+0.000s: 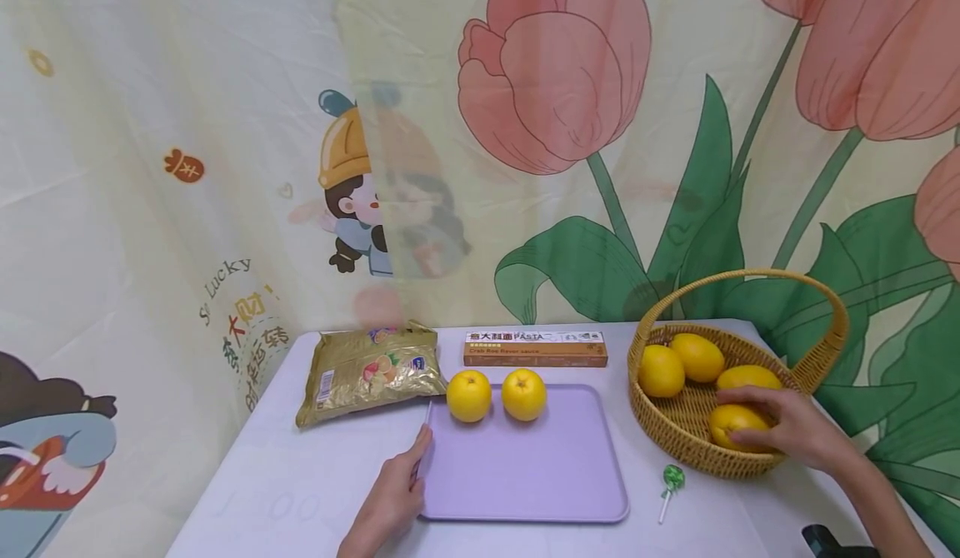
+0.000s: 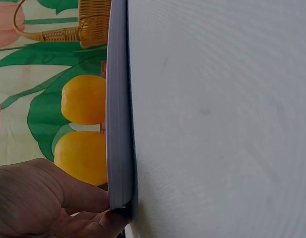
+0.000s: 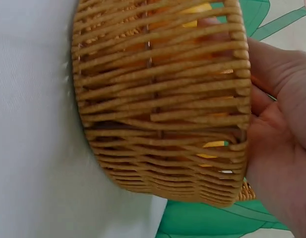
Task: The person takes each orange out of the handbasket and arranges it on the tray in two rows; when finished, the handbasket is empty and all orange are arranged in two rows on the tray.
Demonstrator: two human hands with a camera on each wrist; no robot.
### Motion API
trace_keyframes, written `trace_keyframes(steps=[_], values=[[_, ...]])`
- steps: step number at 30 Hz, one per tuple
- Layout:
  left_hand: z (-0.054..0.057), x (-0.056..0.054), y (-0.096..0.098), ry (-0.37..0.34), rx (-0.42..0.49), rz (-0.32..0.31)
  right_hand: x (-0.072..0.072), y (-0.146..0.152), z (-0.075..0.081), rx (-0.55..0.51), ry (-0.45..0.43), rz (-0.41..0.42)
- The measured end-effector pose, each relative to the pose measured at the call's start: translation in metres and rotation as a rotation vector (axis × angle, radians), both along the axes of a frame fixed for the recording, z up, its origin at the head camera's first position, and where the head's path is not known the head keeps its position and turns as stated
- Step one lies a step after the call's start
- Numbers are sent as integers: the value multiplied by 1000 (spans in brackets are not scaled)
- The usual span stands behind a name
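My left hand (image 1: 393,487) pinches the left edge of a light purple tray (image 1: 525,475). Thumb and fingers meet at the tray rim (image 2: 118,148) in the left wrist view. Two round yellow oranges (image 1: 469,396) stand side by side at the tray's back left. On the right, my right hand (image 1: 802,425) reaches over the rim of a wicker basket (image 1: 667,437) and grips a yellow orange (image 1: 727,425) inside, thumb in front and fingers over the top. Several more oranges (image 1: 696,356) lie in the basket. The basket wall (image 3: 157,109) hides most of the fingers in the right wrist view.
A gold snack bag (image 1: 375,375) lies behind and left of the tray. Behind the tray is a pasta box (image 1: 535,349). A green lollipop (image 1: 672,479) lies between tray and basket. The basket's tall handle (image 1: 750,275) arches over it. A black object (image 1: 832,541) shows at the front right.
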State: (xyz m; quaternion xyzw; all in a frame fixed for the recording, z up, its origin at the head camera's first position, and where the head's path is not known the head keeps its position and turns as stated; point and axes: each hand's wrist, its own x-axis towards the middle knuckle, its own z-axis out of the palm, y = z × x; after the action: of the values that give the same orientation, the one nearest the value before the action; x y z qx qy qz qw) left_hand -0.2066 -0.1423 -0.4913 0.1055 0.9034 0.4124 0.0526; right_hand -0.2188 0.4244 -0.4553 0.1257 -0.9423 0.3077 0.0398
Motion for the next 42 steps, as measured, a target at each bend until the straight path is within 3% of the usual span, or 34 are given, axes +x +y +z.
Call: trace_keyframes(steps=[6,13,17,25,30,35,38,42], values=[[-1,0,-2,14,3,-9,-2,-7,0,-50,6,-49],[-4,-1,-1,1,4,-10,-4,-7,3,109,3,-69],[-3,-1,-1,-6,6,-10,-4,-8,3,144,13,-54],[-3,-1,-1,4,5,-14,1,-9,2,154,63,-121],[-3,-1,-1,18,5,-16,5,-8,-1,87,107,-149],[-3,-1,-2,20,10,-19,11,-11,3,-13,77,-188],[-3,-1,-1,8,9,-12,14,-17,5,-107,80,-217],[-3,-2,-1,-1,11,-8,20,-27,8,-266,143,-196]])
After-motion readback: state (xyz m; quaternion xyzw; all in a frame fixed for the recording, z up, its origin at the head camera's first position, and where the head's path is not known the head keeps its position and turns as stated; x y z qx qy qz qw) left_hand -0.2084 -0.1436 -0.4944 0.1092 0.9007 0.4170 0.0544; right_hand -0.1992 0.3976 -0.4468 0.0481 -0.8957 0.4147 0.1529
